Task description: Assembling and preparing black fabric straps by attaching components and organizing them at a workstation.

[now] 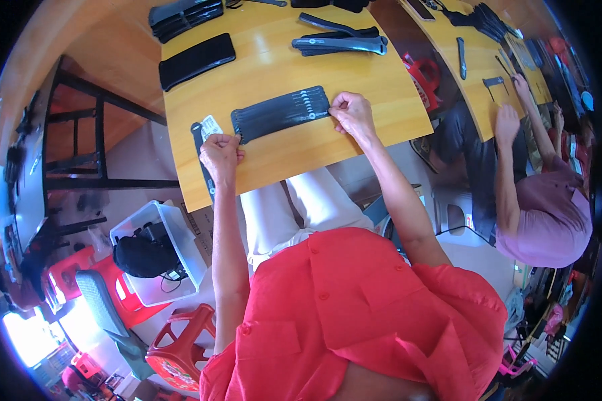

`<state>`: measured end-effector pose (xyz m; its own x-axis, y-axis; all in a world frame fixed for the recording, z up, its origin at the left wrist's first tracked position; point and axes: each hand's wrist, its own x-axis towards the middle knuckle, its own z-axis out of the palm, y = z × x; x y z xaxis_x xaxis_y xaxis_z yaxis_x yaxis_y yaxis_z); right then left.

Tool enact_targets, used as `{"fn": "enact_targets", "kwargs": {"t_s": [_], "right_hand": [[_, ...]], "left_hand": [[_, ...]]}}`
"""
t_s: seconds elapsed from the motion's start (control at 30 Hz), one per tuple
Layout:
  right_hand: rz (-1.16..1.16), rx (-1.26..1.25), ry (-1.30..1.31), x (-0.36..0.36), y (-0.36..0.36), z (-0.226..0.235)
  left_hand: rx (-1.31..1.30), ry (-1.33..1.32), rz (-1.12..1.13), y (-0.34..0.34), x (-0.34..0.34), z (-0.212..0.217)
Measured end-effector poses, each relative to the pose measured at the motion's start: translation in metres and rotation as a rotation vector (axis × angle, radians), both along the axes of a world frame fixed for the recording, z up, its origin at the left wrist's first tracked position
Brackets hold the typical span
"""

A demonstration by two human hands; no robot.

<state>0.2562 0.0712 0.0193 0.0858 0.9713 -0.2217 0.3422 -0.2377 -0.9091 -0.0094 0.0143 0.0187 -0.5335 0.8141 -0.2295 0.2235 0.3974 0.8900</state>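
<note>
Several flat black straps (281,115) lie side by side on the wooden table in front of me, with pale marks near their right ends. At their lower right end, my right hand (352,115) is closed in a pinch on the edge. My left hand (221,156) is closed at the lower left corner, its fingertips against the strap ends. Partly under the left hand, a single black strap (196,139) runs along the table's left edge. A white label (211,126) shows just above that hand.
On the yellow wooden table (267,67) are a black fabric piece (197,61), a folded stack of straps (340,44) and another black stack (185,19). A person in a purple shirt (548,212) works at the neighbouring table. A white bin (197,267) and red stool (180,347) stand at left.
</note>
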Motion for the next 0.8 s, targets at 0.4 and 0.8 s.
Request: {"fn": "enact_targets", "kwargs": {"t_s": [0.4, 0.8], "right_hand": [[0.099, 0.705, -0.353, 0.003, -0.06, 0.0], [0.526, 0.665, -0.758, -0.011, -0.069, -0.007]], "left_hand": [[0.353, 0.831, -0.463, -0.072, 0.055, -0.006], [0.288, 0.979, -0.793, -0.045, 0.08, -0.007]]}}
